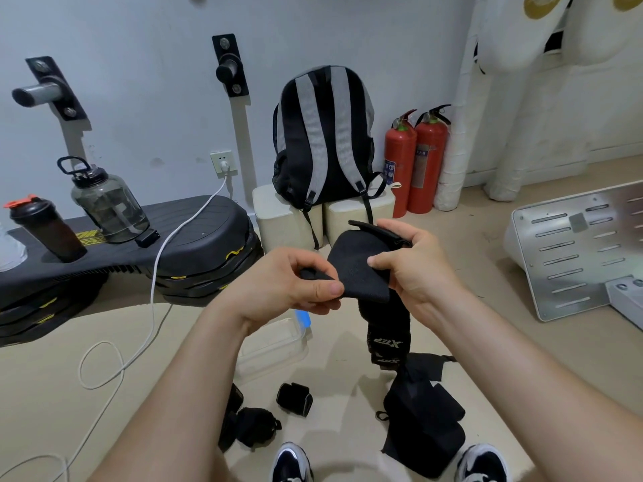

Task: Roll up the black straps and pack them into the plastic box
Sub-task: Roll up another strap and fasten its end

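Both hands hold one black strap (pixel 358 269) up in front of me. My left hand (pixel 295 287) pinches its near left edge between thumb and fingers. My right hand (pixel 410 266) grips its right side, thumb on top. The strap's long tail (pixel 386 339), with white lettering, hangs down to the floor. Below my left hand, a clear plastic box (pixel 275 346) with a blue clip sits on the floor. A rolled black strap (pixel 295 399) lies in front of it, another bundled strap (pixel 255 426) lies near my left shoe, and loose black straps (pixel 422 422) are piled at the right.
A grey-and-black backpack (pixel 322 133) stands on two cream blocks, with two red fire extinguishers (pixel 415 161) beside it. A black bench (pixel 195 234) at the left carries two bottles. A white cable (pixel 153 290) trails over the floor. A metal plate (pixel 577 245) lies at the right.
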A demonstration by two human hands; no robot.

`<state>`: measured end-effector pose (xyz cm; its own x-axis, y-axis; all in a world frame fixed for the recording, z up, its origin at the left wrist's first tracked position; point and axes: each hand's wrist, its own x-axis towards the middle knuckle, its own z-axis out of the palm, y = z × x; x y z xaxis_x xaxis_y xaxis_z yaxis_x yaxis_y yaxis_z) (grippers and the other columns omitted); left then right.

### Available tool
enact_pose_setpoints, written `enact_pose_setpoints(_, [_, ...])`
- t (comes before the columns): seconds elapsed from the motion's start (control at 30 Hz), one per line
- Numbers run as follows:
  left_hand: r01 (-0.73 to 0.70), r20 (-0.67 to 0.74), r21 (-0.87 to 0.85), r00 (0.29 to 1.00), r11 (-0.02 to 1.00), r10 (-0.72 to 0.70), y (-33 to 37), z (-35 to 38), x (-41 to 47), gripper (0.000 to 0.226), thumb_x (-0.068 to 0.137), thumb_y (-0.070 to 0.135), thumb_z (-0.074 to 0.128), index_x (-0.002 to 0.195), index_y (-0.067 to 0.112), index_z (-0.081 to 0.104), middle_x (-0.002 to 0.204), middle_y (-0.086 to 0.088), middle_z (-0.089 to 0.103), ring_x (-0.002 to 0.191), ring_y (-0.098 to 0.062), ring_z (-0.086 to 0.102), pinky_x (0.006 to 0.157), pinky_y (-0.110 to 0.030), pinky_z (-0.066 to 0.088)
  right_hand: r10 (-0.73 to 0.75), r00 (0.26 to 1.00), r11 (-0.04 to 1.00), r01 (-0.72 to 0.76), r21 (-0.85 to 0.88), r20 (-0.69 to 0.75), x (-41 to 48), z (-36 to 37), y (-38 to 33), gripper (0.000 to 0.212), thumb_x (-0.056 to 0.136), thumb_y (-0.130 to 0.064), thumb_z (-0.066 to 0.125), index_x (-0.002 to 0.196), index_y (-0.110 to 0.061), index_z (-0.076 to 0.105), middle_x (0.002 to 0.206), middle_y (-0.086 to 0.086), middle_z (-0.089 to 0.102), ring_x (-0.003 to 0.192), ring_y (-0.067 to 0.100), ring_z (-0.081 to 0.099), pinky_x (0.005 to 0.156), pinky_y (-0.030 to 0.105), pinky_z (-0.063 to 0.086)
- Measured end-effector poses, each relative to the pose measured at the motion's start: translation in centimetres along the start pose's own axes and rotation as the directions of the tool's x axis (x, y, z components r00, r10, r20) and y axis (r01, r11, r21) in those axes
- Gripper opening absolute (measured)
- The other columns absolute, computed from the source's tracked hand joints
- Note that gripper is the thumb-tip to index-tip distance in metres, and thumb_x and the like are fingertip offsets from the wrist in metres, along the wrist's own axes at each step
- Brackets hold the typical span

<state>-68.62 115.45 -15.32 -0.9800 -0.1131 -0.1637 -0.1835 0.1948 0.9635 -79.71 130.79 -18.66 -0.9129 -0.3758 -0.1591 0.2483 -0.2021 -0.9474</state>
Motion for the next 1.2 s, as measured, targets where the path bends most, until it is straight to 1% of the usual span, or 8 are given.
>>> enact_pose_setpoints(0.23, [-0.042,-0.200,-0.089,0.979,0.995,0.023,-0.1,1.2,0.6,0.022,0.078,0.001,0.079,0.073,0.004,0.057,0.075,-0.018,0.069,0.068,-0.025,0.072,0.063,-0.029,0.060,-0.020,0.993,0.999,0.023,-0.026,0.119,-0.9,-0.2,-1.1,0.073,0.080,0.019,0.059,0.137,-0.025,0.055,0.129,0.011,0.056,0.103,0.031,0.066,0.078,0.051,0.060])
enact_pose_setpoints(0.37, [-0.078,-0.302,-0.138,0.953,0.987,0.033,0.2,1.4,1.0,0.024,0.080,0.000,0.078,0.077,0.010,0.057,0.067,-0.011,0.065,0.055,-0.024,0.066,0.055,-0.027,0.057,-0.032,0.976,0.999,0.033,-0.003,0.216,-1.2,-0.5,-1.2,0.084,0.076,0.017,0.070,0.145,-0.023,0.046,0.130,0.008,0.055,0.093,0.022,0.073,0.083,0.048,0.061])
enact_pose_setpoints(0.43, [-0.091,-0.329,-0.127,0.943,0.988,0.045,0.2,1.5,1.2,0.019,0.081,0.001,0.077,0.079,0.010,0.060,0.065,-0.008,0.065,0.052,-0.021,0.064,0.054,-0.026,0.056,-0.032,0.967,0.998,0.044,-0.042,0.251,-1.1,-0.6,-0.9,0.090,0.072,0.018,0.074,0.146,-0.024,0.045,0.128,0.009,0.058,0.098,0.022,0.073,0.084,0.047,0.060])
enact_pose_setpoints(0.6, [-0.061,-0.329,-0.087,0.944,0.994,0.029,0.2,1.7,1.1,0.006,0.083,0.008,0.078,0.085,0.008,0.072,0.067,-0.007,0.069,0.055,-0.018,0.067,0.056,-0.023,0.056,-0.014,0.960,0.995,0.040,-0.088,0.281,-0.6,-0.7,-0.7,0.095,0.064,0.011,0.079,0.145,-0.026,0.046,0.129,0.011,0.058,0.105,0.025,0.070,0.080,0.043,0.060])
enact_pose_setpoints(0.83, [-0.033,-0.318,-0.115,0.948,0.993,-0.005,0.2,1.6,1.0,0.010,0.081,0.014,0.080,0.084,0.010,0.072,0.068,-0.006,0.070,0.057,-0.017,0.067,0.055,-0.022,0.056,-0.032,0.960,0.991,0.066,-0.113,0.278,-0.5,-0.6,-0.7,0.084,0.074,0.019,0.071,0.141,-0.027,0.049,0.127,0.009,0.058,0.110,0.028,0.066,0.088,0.050,0.058])
enact_pose_setpoints(1.0, [-0.012,-0.186,-0.229,0.982,0.973,-0.032,0.4,0.8,0.7,0.011,0.081,0.002,0.075,0.085,0.009,0.069,0.070,-0.004,0.067,0.059,-0.017,0.066,0.056,-0.021,0.054,-0.033,0.971,0.991,0.062,-0.117,0.236,-0.1,-0.6,-0.2,0.077,0.076,0.017,0.069,0.137,-0.027,0.053,0.128,0.010,0.056,0.114,0.029,0.062,0.086,0.048,0.059])
enact_pose_setpoints(1.1, [-0.032,-0.255,-0.131,0.967,0.991,-0.003,0.5,1.0,0.9,0.011,0.080,-0.001,0.077,0.081,0.008,0.069,0.064,-0.003,0.064,0.053,-0.014,0.062,0.053,-0.019,0.051,-0.027,0.965,0.995,0.051,-0.087,0.262,-0.2,-0.4,-0.1,0.072,0.079,0.015,0.068,0.139,-0.023,0.052,0.127,0.012,0.057,0.110,0.030,0.065,0.079,0.041,0.059])
enact_pose_setpoints(1.2, [-0.003,-0.288,-0.065,0.958,0.998,-0.016,0.4,0.9,1.2,0.008,0.084,0.006,0.075,0.077,0.008,0.072,0.062,-0.004,0.060,0.048,-0.010,0.056,0.051,-0.018,0.047,-0.043,0.963,0.998,0.055,-0.038,0.267,-0.2,-0.5,-0.1,0.067,0.079,0.010,0.071,0.136,-0.022,0.056,0.126,0.009,0.060,0.105,0.027,0.068,0.083,0.045,0.060])
